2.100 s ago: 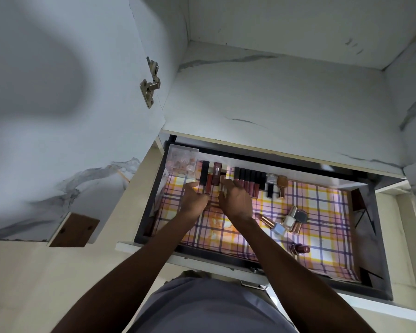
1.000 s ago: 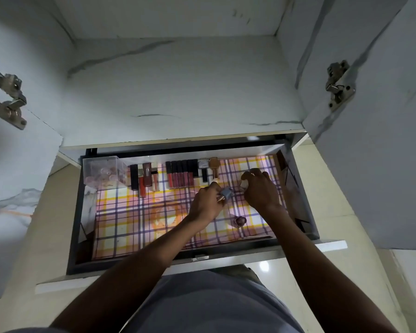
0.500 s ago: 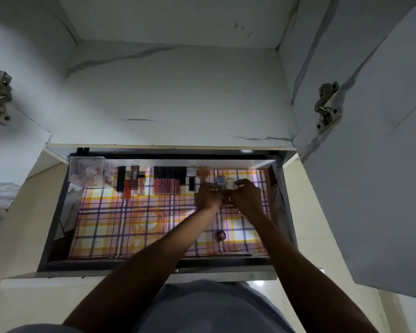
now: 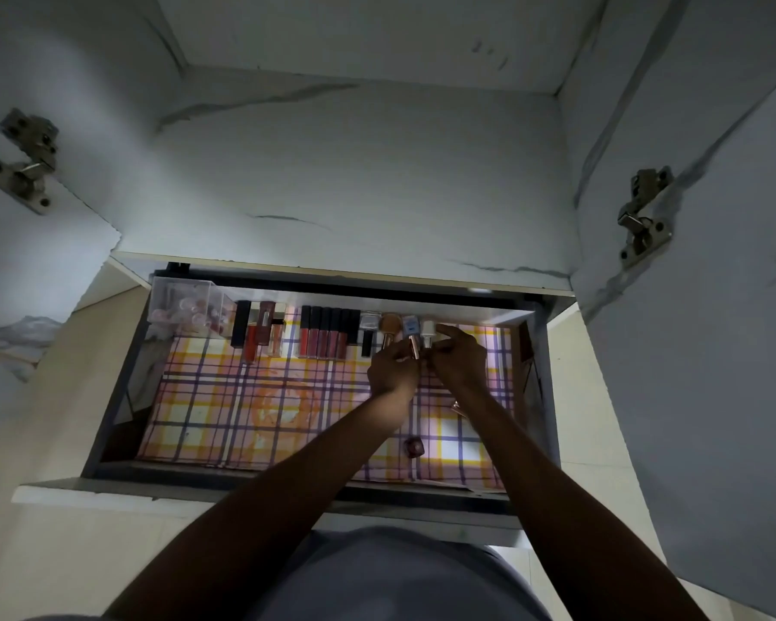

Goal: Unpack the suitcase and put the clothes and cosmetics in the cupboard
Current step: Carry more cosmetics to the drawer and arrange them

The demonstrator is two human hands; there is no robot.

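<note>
1. Two bare hands reach into the pulled-out dark-framed drawer (image 4: 113, 410) of a white marble-patterned cupboard (image 4: 355, 181), working at its back edge toward the right corner.
2. The left hand (image 4: 393, 367) has its fingers curled round the rose-gold cap of a small blue-labelled nail-polish bottle (image 4: 409, 327); the label's writing is too small to read.
3. The right hand (image 4: 460, 363) pinches at a small white-capped pale bottle (image 4: 427, 330) just beside the blue one, with its forefinger stretched toward the back wall.
4. Along the back edge lie, from the left corner: a clear plastic box of pinkish round items (image 4: 184, 307), a few black-capped and clear red lip-gloss tubes (image 4: 261, 329), a tight row of black-capped red lip glosses (image 4: 325, 331), a clear bottle with black cap (image 4: 368, 327) and a tan round-topped bottle (image 4: 390, 327).
5. A yellow, pink and purple checked liner (image 4: 225, 396) covers the drawer floor.
6. A small dark red round pot (image 4: 414, 446) sits alone near the front edge, between the forearms.
7. No brand name is legible.
</note>
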